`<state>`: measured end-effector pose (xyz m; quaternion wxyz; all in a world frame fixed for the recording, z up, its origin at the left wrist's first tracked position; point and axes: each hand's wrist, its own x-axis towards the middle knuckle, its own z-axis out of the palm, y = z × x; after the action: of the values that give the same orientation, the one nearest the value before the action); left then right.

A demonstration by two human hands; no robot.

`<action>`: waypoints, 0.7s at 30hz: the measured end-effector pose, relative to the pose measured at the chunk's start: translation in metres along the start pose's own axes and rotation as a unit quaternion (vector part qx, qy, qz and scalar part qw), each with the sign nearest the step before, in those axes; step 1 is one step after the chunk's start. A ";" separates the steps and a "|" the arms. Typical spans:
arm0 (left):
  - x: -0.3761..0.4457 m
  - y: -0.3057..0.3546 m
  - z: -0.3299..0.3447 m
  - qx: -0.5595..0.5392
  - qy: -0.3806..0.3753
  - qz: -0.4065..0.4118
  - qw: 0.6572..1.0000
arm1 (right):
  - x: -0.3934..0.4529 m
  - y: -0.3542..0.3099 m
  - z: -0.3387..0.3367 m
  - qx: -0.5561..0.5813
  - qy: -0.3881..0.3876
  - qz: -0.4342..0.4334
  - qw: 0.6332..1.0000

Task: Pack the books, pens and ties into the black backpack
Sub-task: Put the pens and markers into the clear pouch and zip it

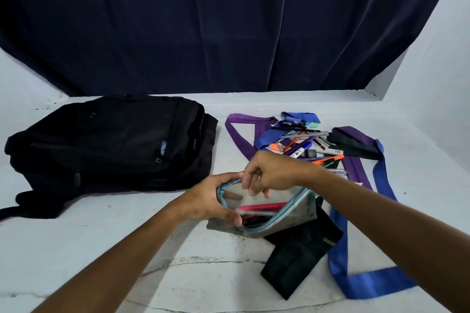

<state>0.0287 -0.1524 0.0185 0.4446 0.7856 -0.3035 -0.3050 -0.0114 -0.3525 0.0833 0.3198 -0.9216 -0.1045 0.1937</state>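
Black backpack (109,140) is lying flat on the counter (178,274), far left. Pens (302,145) and ties (356,157) are sitting in a pile at right. My left hand (208,201) is gripping the rim of a grey pencil pouch (262,213), its fingers curled on it; my right hand (272,173) is pinching the far rim, holding the pouch open, pink pens inside. Black tie (300,249) is lying under the pouch
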 end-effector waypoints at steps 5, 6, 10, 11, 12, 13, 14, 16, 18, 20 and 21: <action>0.000 -0.001 -0.001 -0.008 0.002 -0.013 1.000 | -0.002 0.030 -0.044 0.019 0.215 0.028 0.976; -0.001 0.000 0.000 -0.011 -0.001 -0.013 1.000 | -0.003 0.045 -0.050 0.001 0.232 0.049 0.971; 0.000 0.001 0.001 -0.017 -0.003 -0.013 1.000 | -0.010 0.110 -0.042 -0.118 0.181 0.168 0.962; 0.000 0.000 0.000 -0.015 -0.001 -0.012 1.000 | -0.012 0.121 -0.036 -0.132 0.169 0.194 0.957; 0.000 0.000 0.000 -0.010 -0.001 -0.010 1.000 | -0.014 0.129 -0.032 -0.138 0.163 0.213 0.953; 0.000 0.000 0.000 -0.005 -0.001 -0.010 1.000 | -0.016 0.133 -0.029 -0.140 0.162 0.225 0.950; 0.000 0.000 -0.001 -0.002 -0.001 -0.010 1.000 | -0.017 0.136 -0.026 -0.143 0.165 0.231 0.948; 0.001 0.000 -0.001 0.004 -0.002 -0.007 1.000 | -0.017 0.140 -0.025 -0.151 0.173 0.233 0.945; 0.002 0.000 -0.001 0.002 -0.002 -0.006 1.000 | -0.016 0.141 -0.024 -0.162 0.176 0.233 0.943; 0.003 -0.001 -0.001 0.003 -0.002 -0.010 1.000 | -0.015 0.141 -0.022 -0.181 0.169 0.231 0.941; 0.003 -0.002 -0.001 0.006 -0.001 -0.012 1.000 | -0.016 0.140 -0.022 -0.192 0.164 0.228 0.940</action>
<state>0.0318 -0.1535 0.0168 0.4358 0.7917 -0.2963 -0.3092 -0.0067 -0.4778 0.0154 0.0971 -0.9835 0.1277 0.0836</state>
